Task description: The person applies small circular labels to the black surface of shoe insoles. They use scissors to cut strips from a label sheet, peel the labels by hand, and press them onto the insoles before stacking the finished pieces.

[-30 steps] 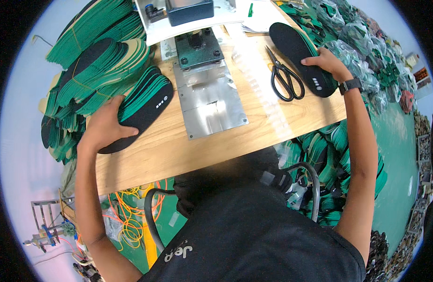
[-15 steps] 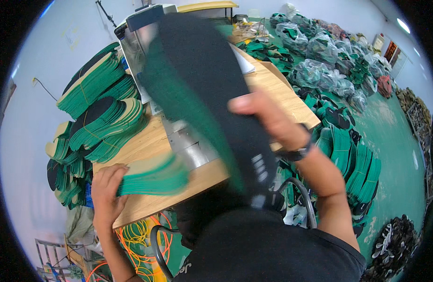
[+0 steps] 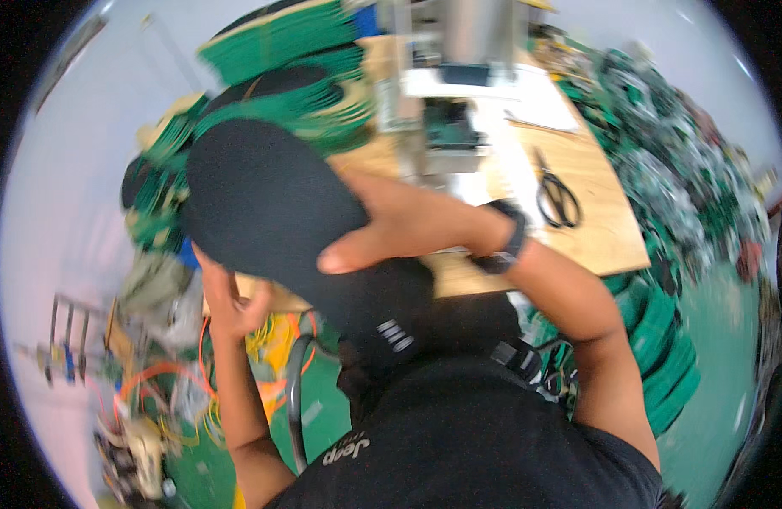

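A black shoe insole (image 3: 264,199) lies across the front of the table, its broad toe end to the left and its narrower heel toward my body. My right hand (image 3: 391,220), a dark band on its wrist, is closed on it from the far side, thumb pressed on the black face. At its near left edge is my left hand (image 3: 234,301), fingers curled up behind the insole and thumb bent below. The black insole hides whatever lies under it, the insoles at my left fingers included.
Banded stacks of green and black insoles (image 3: 276,38) stand at the table's left. A press-like machine (image 3: 455,136) stands at the back, with scissors (image 3: 559,199) on the wooden table (image 3: 607,225). Filled plastic bags (image 3: 662,182) line the right; orange hoses (image 3: 158,371) lie lower left.
My right hand has brought the black insole down and left, over my left hand. The green and beige insole stack in my left hand is now hidden. The view has turned left.
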Tool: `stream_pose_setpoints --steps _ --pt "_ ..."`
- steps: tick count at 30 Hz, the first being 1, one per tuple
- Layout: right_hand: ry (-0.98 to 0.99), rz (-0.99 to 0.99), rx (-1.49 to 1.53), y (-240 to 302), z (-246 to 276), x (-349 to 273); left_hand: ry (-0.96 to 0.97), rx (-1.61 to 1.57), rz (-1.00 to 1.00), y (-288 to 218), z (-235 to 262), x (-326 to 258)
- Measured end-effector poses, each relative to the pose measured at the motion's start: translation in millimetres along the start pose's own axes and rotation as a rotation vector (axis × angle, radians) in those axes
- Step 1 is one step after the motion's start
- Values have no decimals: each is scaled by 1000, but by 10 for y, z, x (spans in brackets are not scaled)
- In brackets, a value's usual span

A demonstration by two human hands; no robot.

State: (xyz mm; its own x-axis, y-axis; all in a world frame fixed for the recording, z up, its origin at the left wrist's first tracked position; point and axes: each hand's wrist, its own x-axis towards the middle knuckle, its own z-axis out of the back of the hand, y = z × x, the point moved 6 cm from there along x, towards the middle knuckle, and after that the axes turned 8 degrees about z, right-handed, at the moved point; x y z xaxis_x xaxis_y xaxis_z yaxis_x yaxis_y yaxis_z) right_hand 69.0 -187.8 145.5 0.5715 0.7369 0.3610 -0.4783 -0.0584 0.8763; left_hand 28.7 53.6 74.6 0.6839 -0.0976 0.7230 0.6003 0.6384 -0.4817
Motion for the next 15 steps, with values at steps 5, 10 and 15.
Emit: stream_pose_setpoints --steps 5,10,15 --pt "169 -119 -890 -512 -12 -114 5 -232 227 312 -40 232" --pt "235 -79 -858 -622 -51 72 171 -420 290 568 -429 128" --pt "197 72 -930 -691 -121 61 453 -557 290 340 -753 -25"
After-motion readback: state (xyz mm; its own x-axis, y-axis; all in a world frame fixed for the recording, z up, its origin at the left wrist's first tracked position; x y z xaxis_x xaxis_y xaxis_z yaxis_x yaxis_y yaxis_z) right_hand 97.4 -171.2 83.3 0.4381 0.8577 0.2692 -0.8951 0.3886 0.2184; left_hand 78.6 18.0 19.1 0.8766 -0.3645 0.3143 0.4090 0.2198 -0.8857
